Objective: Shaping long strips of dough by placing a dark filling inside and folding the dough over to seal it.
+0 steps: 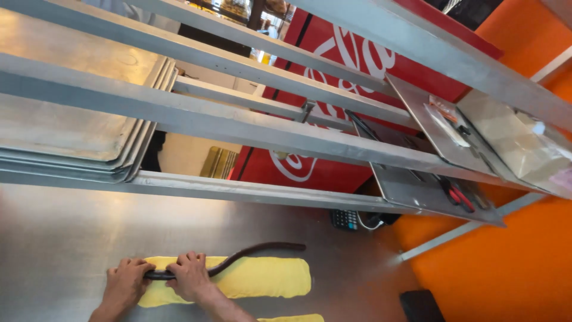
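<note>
A long flat strip of yellow dough [262, 278] lies on the steel table [65, 238]. Along it runs a thin dark brown rope of filling [250, 250], curving off toward the far end. My left hand [125, 284] and my right hand [190, 275] sit side by side at the strip's near end, fingers curled down over the dark rope and pressing it onto the dough. A second yellow piece [292, 318] peeks in at the bottom edge.
A metal rack [238, 125] spans above the table, with stacked steel trays [71, 131] at left and trays holding tools [441, 191] at right. A red cooler [322, 167], a dark calculator [345, 219] and an orange wall [506, 262] stand behind.
</note>
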